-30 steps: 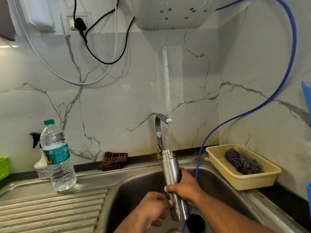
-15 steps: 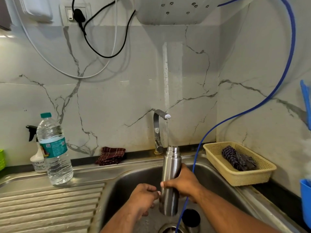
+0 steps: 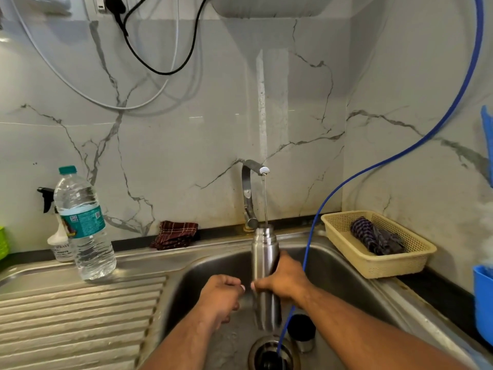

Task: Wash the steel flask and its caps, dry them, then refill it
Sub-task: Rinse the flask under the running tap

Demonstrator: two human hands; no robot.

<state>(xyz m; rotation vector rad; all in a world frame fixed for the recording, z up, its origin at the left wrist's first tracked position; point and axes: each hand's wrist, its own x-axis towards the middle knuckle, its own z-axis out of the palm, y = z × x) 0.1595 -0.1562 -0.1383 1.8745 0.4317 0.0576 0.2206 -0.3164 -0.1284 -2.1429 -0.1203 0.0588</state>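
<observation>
While water falls from the tap (image 3: 254,169), my right hand (image 3: 286,280) grips the upright flask (image 3: 265,252); my left hand (image 3: 220,295), just left of it, is curled closed.

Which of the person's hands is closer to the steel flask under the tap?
The right. The right hand is wrapped around the middle of the flask, holding it upright. The left hand is curled just beside it, apparently not touching.

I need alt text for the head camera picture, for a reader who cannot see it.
A right hand holds an open steel flask upright under a thin stream from the tap, above a steel sink. The left hand is curled beside it, not gripping it. A plastic water bottle stands on the drainboard left; a basket sits right.
</observation>
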